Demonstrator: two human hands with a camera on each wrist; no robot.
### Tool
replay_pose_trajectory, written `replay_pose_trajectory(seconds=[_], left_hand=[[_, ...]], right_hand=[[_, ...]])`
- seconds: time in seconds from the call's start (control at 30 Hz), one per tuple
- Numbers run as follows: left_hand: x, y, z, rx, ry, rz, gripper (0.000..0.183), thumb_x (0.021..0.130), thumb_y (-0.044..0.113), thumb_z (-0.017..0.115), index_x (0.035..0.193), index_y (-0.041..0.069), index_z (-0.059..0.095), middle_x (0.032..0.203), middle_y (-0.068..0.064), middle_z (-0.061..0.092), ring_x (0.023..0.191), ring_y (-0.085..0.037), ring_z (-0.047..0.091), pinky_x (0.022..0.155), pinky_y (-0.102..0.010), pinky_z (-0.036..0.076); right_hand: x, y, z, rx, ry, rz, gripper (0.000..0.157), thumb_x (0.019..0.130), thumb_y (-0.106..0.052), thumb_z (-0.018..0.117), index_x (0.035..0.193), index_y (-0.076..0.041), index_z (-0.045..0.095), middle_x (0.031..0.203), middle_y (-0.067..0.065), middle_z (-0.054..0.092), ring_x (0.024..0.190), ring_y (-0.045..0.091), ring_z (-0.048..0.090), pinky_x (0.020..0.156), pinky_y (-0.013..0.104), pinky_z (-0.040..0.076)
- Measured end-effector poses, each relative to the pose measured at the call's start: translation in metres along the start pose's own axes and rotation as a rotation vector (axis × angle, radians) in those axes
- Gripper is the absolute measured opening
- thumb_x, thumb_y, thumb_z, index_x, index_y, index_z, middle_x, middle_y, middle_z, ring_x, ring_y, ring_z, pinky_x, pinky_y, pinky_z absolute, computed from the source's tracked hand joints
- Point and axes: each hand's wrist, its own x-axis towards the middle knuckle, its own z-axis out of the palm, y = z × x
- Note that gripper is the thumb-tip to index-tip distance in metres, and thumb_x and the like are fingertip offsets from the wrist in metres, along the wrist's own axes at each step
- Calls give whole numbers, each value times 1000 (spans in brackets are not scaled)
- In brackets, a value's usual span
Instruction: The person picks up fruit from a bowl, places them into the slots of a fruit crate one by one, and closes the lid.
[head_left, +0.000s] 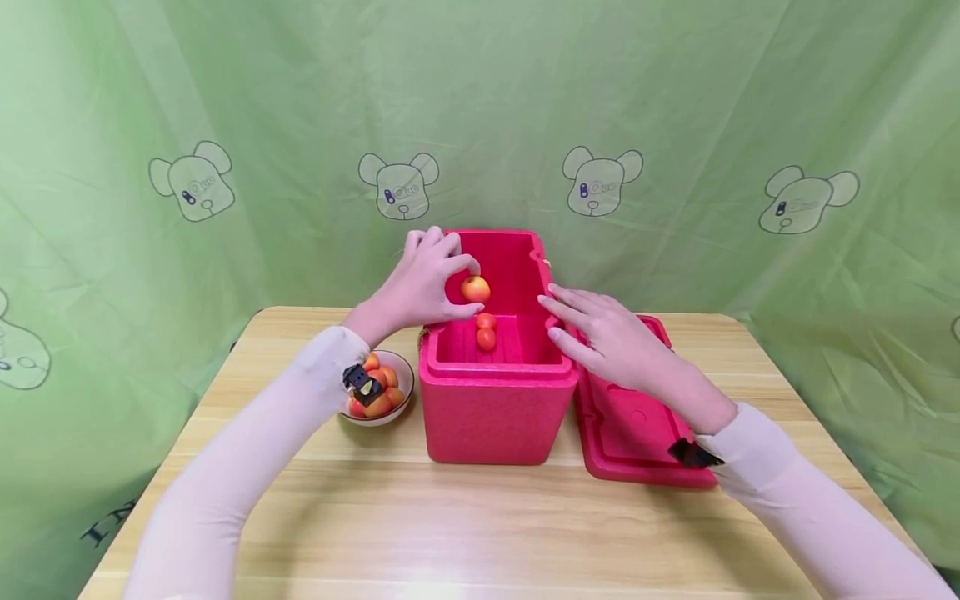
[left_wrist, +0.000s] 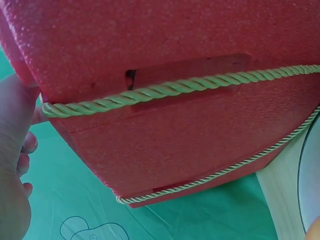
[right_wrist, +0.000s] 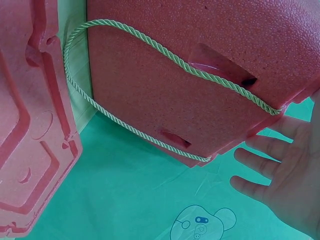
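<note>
My left hand (head_left: 429, 279) is over the left rim of the red box (head_left: 495, 425). Between its thumb and index finger it pinches a small yellow-red apple (head_left: 476, 289), held above the box's inside. Two small red fruits (head_left: 486, 339) lie on the box floor. My right hand (head_left: 622, 342) has its fingers stretched out, the fingertips at the box's right rim. In the left wrist view part of the left hand (left_wrist: 12, 160) shows at the edge, the apple hidden. The right wrist view has the right hand (right_wrist: 290, 170) spread beside the box.
A white bowl (head_left: 372, 422) with several orange-red fruits stands left of the box, partly behind the left wrist. To the right lies the red lid (head_left: 637, 442) on the wooden table (head_left: 450, 525). A twisted cord (left_wrist: 185, 86) hangs along the box's side. Green cloth (head_left: 495, 83) surrounds the table.
</note>
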Motion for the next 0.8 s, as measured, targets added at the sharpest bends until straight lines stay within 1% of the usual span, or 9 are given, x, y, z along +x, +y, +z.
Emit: replay_pose_trajectory(seconds=[0.2,0.53,0.8], left_hand=[[-1,0,1,16,-21,-3,37,82,44,77,107,17,72,96,-3,52,101,-23,45,95,-47,31],[0,2,2,19,-50,-9,39,83,45,77,110,17,73,98,-4,51,103,-23,44,95,-47,31],[-1,1,4,13,-57,-7,43,83,47,77,115,18,73,97,-4,50,103,-22,43,94,-47,30]], right_hand=[[-1,0,0,2,-5,2,61,102,-42,54,157,-20,40,166,8,33,150,33,36,119,57,30],[-1,0,-1,2,-2,-4,61,102,-42,53,157,-20,40,166,8,34,150,33,36,120,56,29],[-1,-1,-1,2,-1,-8,61,102,-42,54,157,-19,41,166,7,33,150,33,36,120,56,29]])
